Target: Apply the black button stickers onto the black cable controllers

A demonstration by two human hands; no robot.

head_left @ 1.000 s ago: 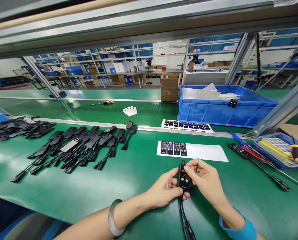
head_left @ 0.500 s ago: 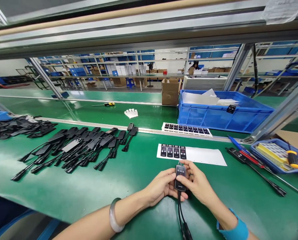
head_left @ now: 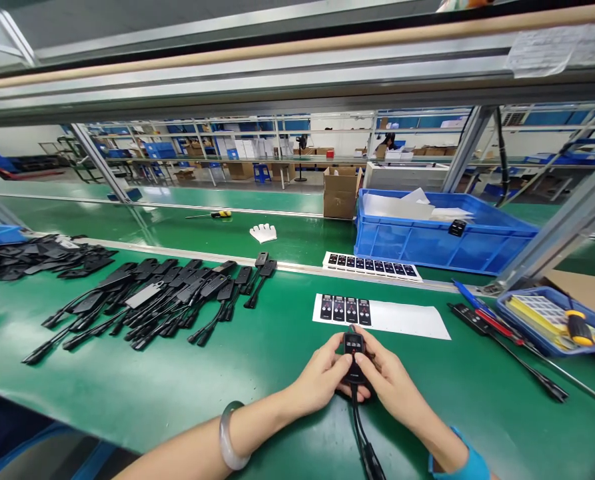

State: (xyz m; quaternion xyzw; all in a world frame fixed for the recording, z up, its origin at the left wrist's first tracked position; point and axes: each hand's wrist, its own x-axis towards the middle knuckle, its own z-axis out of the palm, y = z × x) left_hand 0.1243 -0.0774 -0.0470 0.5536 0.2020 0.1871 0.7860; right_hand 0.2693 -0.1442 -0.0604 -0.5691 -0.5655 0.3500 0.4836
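A small black controller (head_left: 353, 348) with a label on its face and two black cables (head_left: 361, 435) trailing toward me is gripped between both hands, low over the green bench (head_left: 187, 387). My left hand (head_left: 322, 380) holds its left side, thumb pressed on the face. My right hand (head_left: 390, 380) holds the right side, fingers curled round it. Just beyond lies a white sticker sheet (head_left: 381, 312) with several black labels at its left end. A second label strip (head_left: 370, 266) lies farther back.
A heap of black cabled controllers (head_left: 167, 297) covers the left of the bench, with flat black parts (head_left: 32, 257) beyond. A blue crate (head_left: 442, 233) stands at the back right, a small blue tray (head_left: 560, 320) with a screwdriver at right. A finished controller (head_left: 502, 340) lies near it.
Both hands with the controller have sunk a little toward the bench and drawn closer together; my thumbs now press on its labelled face. The view has tilted slightly down.
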